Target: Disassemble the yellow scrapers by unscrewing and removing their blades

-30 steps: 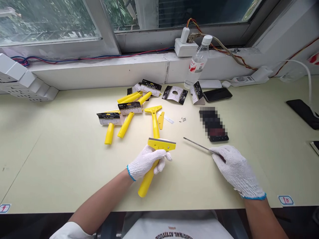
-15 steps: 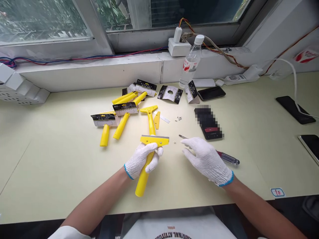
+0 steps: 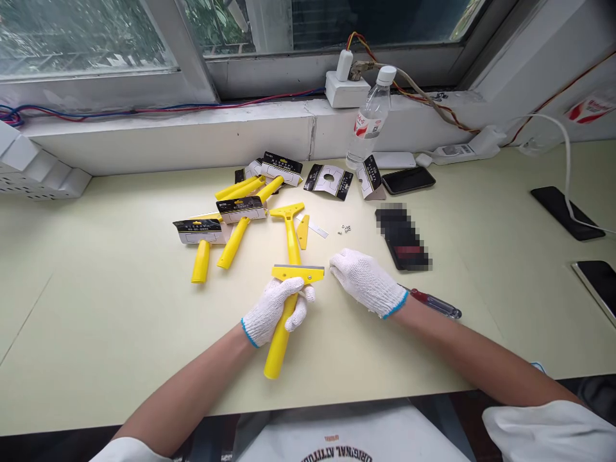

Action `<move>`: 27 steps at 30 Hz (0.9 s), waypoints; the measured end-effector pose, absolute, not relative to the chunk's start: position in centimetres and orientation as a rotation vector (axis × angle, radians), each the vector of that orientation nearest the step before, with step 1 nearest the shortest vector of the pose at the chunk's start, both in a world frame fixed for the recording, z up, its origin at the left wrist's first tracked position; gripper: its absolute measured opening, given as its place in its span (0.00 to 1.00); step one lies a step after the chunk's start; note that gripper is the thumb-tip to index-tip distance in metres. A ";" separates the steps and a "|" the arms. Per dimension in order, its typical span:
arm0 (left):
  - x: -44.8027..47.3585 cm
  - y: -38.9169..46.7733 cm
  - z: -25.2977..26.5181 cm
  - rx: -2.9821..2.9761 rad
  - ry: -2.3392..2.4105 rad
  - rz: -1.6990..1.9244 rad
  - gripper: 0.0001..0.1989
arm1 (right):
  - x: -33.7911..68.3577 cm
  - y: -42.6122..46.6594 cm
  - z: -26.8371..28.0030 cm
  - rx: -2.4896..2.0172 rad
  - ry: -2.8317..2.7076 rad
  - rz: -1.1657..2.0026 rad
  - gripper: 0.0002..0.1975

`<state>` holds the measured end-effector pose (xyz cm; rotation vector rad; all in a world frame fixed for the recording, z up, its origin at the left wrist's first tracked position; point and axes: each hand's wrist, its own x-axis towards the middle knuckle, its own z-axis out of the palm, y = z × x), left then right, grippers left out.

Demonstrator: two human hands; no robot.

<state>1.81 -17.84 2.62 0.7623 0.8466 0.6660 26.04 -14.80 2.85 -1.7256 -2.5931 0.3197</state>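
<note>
My left hand (image 3: 276,307), in a white knit glove, is wrapped round a yellow scraper (image 3: 276,353). The scraper's head, with a blade and one screw visible, points away from me. To its right, my right hand (image 3: 368,282), also gloved, hovers low over the table with its fingertips pinched together. What they hold, if anything, is hidden. Behind the right wrist lies a screwdriver (image 3: 436,305) with a red and clear handle. A second yellow scraper (image 3: 292,237) lies beyond the first, beside a loose yellow plate (image 3: 303,232), a blade (image 3: 319,228) and several small screws (image 3: 346,229).
Several carded yellow scrapers (image 3: 235,244) lie at the left. Folded cards (image 3: 332,181) stand near a water bottle (image 3: 370,122) at the back. Phones (image 3: 409,180) and a blurred dark object (image 3: 402,237) lie to the right. A white box stack (image 3: 43,167) stands far left.
My right hand has moved left toward the scraper head, and its fingers have gone from spread to pinched. The small metal piece on the table there is no longer visible. My left hand has barely moved.
</note>
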 end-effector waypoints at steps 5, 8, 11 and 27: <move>2.1 -17.9 2.7 0.736 0.879 0.702 0.22 | 25.3 -13.6 4.4 -1.771 -2.648 0.305 0.10; 2.1 -17.9 2.6 0.721 0.877 0.723 0.22 | 25.0 -13.3 5.2 -1.730 -2.707 0.332 0.08; 2.0 -17.9 2.5 0.725 0.868 0.719 0.21 | 24.5 -12.9 5.3 -1.677 -2.794 0.345 0.11; 3.0 -18.0 4.9 0.980 0.944 0.612 0.17 | 28.1 -12.7 6.7 -1.580 -2.336 0.138 0.14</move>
